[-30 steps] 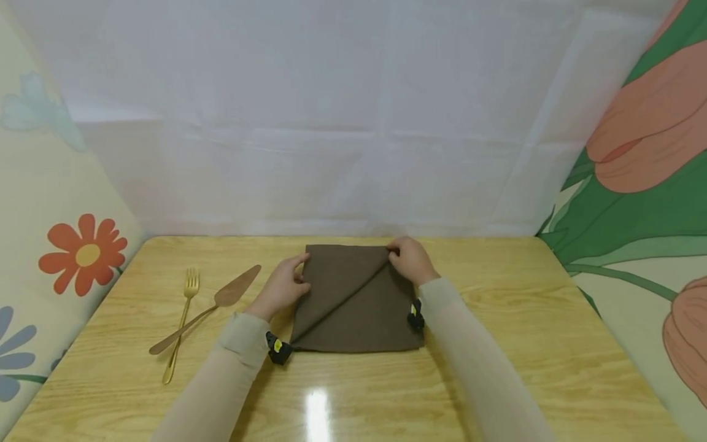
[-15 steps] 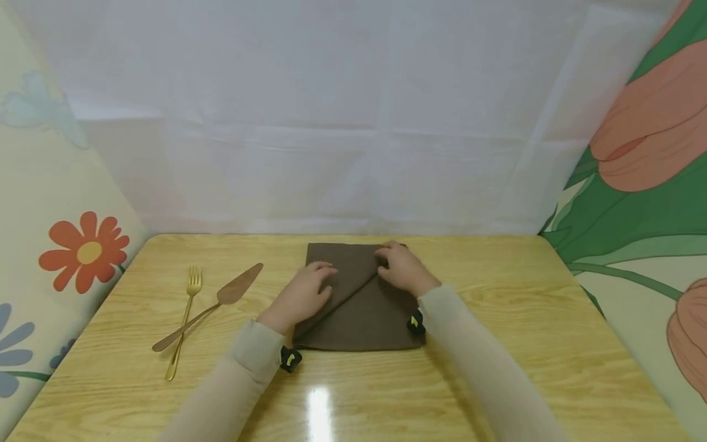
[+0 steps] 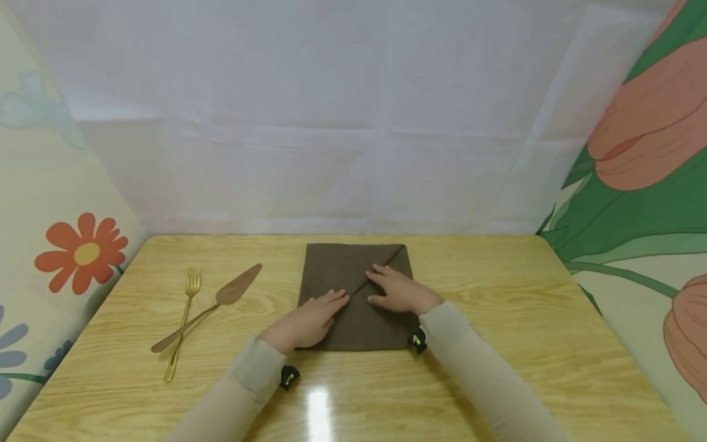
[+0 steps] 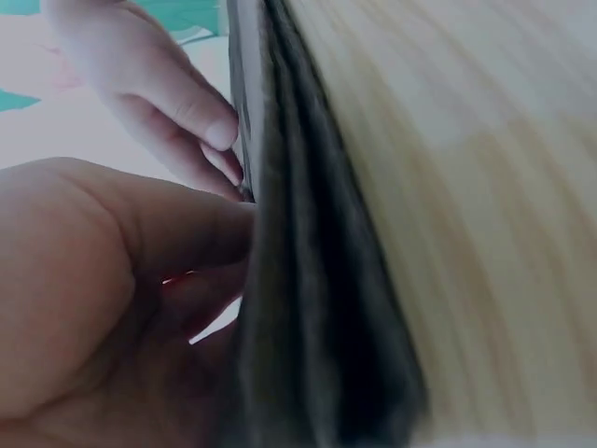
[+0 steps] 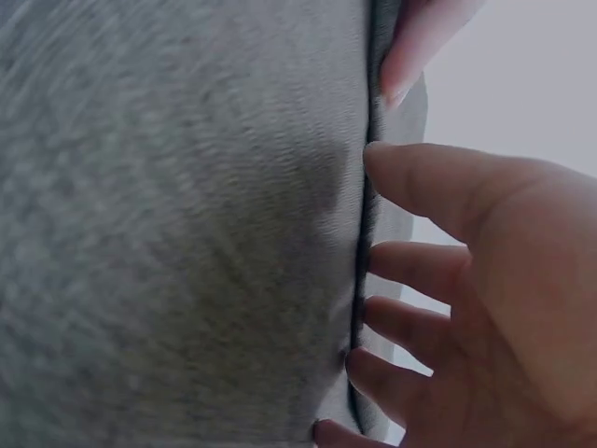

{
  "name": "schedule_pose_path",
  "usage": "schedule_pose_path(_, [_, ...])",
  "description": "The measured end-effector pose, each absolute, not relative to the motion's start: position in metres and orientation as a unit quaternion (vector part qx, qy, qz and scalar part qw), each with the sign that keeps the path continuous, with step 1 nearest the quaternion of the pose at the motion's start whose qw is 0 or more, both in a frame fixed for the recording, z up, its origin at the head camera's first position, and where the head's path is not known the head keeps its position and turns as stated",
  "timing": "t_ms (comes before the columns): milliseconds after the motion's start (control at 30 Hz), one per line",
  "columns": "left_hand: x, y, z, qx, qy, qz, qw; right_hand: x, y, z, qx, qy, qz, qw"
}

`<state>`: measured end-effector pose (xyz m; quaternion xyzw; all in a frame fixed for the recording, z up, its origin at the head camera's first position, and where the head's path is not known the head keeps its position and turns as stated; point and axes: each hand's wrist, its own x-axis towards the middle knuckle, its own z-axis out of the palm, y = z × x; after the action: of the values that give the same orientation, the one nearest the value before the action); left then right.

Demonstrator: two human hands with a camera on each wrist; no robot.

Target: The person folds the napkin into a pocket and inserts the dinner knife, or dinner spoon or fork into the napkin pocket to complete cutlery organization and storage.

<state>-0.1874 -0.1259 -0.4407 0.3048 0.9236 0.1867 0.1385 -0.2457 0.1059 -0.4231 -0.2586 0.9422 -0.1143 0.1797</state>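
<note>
In the head view, a brown cloth (image 3: pixel 359 325), folded to a near-square, lies flat toward the middle of the table (image 3: pixel 486 270), its far edge just short of the table's back edge. A diagonal folded edge runs from its far right corner toward the near left, where the left hand (image 3: pixel 306 320) covers it. That hand's fingers are extended, tips on the diagonal; the right hand (image 3: pixel 400 290) lies on the other side of it, fingers spread and fairly straight. Neither pinches anything. Bare wood stretches from the cloth to the table's right edge and along the near side, partly crossed by the forearms. On the left, room is tighter: a cake server (image 3: pixel 229 294) crosses a fork (image 3: pixel 192 283), both well apart from the cloth.

The left wrist view adds what the head view hides: the cloth's side, with several layers stacked and slightly parted along the edge. Wood lies right beside them. The thumb rests against the top surface; the other hand is near, beyond it.

The right wrist view shows the cloth's weave close up, and the thumb and fingertips spaced along a dark edge, uncurled. A fingertip of the other hand sits just past the thumb.
</note>
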Motion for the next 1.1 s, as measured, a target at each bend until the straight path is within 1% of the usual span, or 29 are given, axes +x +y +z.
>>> schedule_pose_path(100, [-0.185, -0.134, -0.441, 0.303, 0.92, 0.197, 0.15, -0.247, 0.106, -0.426, -0.253, 0.943, -0.104, 0.19])
schedule_pose_path(333, [-0.173, -0.142, -0.436, 0.308, 0.92, 0.193, 0.144, -0.248, 0.111, -0.427, -0.239, 0.946, -0.094, 0.2])
schedule_pose_path(467, [-0.165, -0.147, -0.437, 0.31, 0.926, 0.171, 0.132, -0.251, 0.11, -0.428, -0.229, 0.951, -0.085, 0.189])
schedule_pose_path(633, [-0.156, -0.155, -0.437, 0.306, 0.929, 0.165, 0.127, -0.258, 0.11, -0.43, -0.207, 0.964, -0.053, 0.159])
schedule_pose_path(800, [-0.147, -0.162, -0.437, 0.322, 0.928, 0.154, 0.108, -0.266, 0.112, -0.432, -0.188, 0.972, -0.032, 0.14])
schedule_pose_path(900, [-0.142, -0.165, -0.436, 0.332, 0.926, 0.148, 0.099, -0.271, 0.113, -0.432, -0.176, 0.974, -0.038, 0.141])
schedule_pose_path(1100, [-0.131, -0.172, -0.435, 0.327, 0.928, 0.145, 0.105, -0.277, 0.118, -0.432, -0.168, 0.971, -0.07, 0.157])
